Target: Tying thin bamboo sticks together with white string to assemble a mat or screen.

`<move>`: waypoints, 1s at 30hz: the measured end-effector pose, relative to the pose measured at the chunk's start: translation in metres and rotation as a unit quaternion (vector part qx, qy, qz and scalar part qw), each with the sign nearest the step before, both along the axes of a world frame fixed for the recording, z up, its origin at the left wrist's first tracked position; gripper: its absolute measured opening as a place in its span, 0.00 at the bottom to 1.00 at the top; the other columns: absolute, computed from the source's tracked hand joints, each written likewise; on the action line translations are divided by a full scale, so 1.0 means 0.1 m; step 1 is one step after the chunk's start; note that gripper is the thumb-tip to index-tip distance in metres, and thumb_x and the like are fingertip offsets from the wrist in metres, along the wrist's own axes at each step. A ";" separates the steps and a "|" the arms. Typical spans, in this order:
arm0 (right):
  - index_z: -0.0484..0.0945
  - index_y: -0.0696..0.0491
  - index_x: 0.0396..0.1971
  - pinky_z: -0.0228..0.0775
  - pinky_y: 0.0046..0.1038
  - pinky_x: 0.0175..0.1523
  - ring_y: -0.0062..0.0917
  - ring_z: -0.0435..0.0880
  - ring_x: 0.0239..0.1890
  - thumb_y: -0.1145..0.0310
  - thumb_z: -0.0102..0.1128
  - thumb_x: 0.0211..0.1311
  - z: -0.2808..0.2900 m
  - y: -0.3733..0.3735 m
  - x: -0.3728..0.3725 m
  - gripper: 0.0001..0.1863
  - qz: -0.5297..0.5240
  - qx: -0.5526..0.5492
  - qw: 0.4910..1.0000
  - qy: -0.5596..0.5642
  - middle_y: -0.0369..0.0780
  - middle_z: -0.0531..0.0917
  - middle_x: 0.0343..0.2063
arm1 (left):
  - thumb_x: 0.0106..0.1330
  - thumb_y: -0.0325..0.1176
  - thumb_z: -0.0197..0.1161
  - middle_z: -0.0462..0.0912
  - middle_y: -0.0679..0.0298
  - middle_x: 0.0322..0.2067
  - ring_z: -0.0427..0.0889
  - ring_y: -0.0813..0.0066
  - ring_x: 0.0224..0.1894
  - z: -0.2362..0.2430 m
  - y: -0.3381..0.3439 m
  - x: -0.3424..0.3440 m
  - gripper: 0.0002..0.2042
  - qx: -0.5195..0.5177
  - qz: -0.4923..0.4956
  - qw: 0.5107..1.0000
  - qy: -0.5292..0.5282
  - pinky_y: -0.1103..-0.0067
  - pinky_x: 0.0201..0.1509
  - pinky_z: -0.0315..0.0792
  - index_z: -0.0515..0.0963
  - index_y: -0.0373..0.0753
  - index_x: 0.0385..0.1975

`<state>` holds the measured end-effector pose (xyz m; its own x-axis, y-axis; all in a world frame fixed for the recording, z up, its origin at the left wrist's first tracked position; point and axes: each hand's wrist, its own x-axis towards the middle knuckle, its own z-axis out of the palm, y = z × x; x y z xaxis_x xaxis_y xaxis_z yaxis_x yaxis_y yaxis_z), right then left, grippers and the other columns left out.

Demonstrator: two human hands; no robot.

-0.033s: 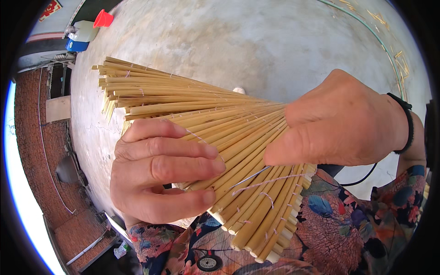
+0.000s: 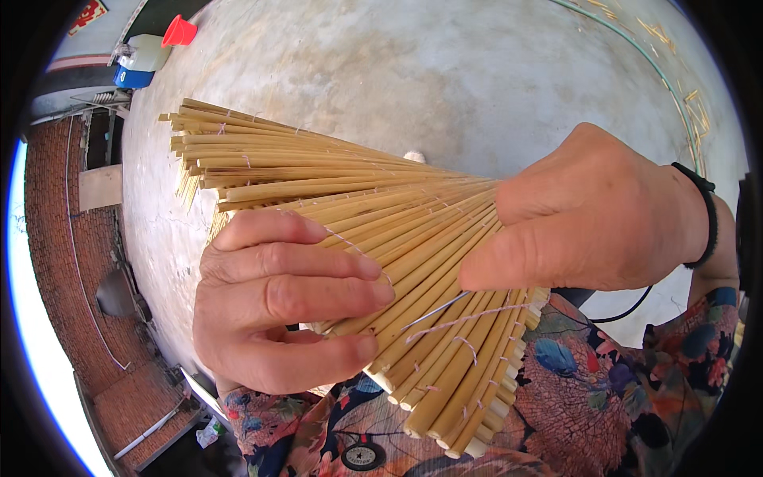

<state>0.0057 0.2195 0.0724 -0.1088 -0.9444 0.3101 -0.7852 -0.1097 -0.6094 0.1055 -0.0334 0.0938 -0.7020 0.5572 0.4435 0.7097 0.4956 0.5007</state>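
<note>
Concrete floor (image 2: pixel 342 71) surrounds the work. Fanned stick bundle (image 2: pixel 429 219): over the patterned garment (image 2: pixel 556 405). Left hand (image 2: pixel 266 302): fingers slightly parted across the bundle; grip underneath cannot be determined. Right hand (image 2: pixel 588 219): thumb and forefinger pinched, apparently on the needle (image 2: pixel 435 311). Caution — excessive push could prick the left hand; slack thread (image 2: pixel 455 321) could snag.

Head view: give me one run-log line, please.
left hand: fingers over fanned stalks | right hand: closed, beside needle | pink thread: across stalks

L fingers (image 2: pixel 318 296) bent, R fingers (image 2: pixel 548 192) curled
</note>
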 end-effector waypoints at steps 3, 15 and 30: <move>0.80 0.45 0.36 0.56 0.23 0.13 0.21 0.70 0.13 0.70 0.61 0.47 0.02 -0.06 0.02 0.13 0.012 0.006 1.000 0.026 0.30 0.68 0.14 | 0.58 0.36 0.60 0.83 0.69 0.26 0.83 0.71 0.31 0.02 -0.08 0.02 0.03 -0.005 -0.035 0.999 0.000 0.73 0.42 0.70 0.73 0.53 0.25; 0.81 0.44 0.36 0.52 0.22 0.13 0.18 0.68 0.12 0.67 0.60 0.46 0.03 -0.07 0.06 0.13 0.024 0.026 0.997 0.068 0.29 0.64 0.13 | 0.58 0.33 0.59 0.83 0.69 0.30 0.81 0.73 0.32 -0.05 -0.14 -0.05 0.02 -0.023 -0.125 0.992 0.024 0.71 0.45 0.67 0.76 0.52 0.28; 0.81 0.46 0.34 0.51 0.23 0.12 0.20 0.67 0.12 0.66 0.59 0.46 0.38 -0.19 -0.01 0.12 0.040 0.122 0.990 0.054 0.30 0.63 0.13 | 0.57 0.31 0.60 0.83 0.68 0.28 0.81 0.75 0.31 -0.15 -0.03 -0.08 0.03 0.005 -0.096 0.995 0.040 0.71 0.45 0.69 0.72 0.48 0.25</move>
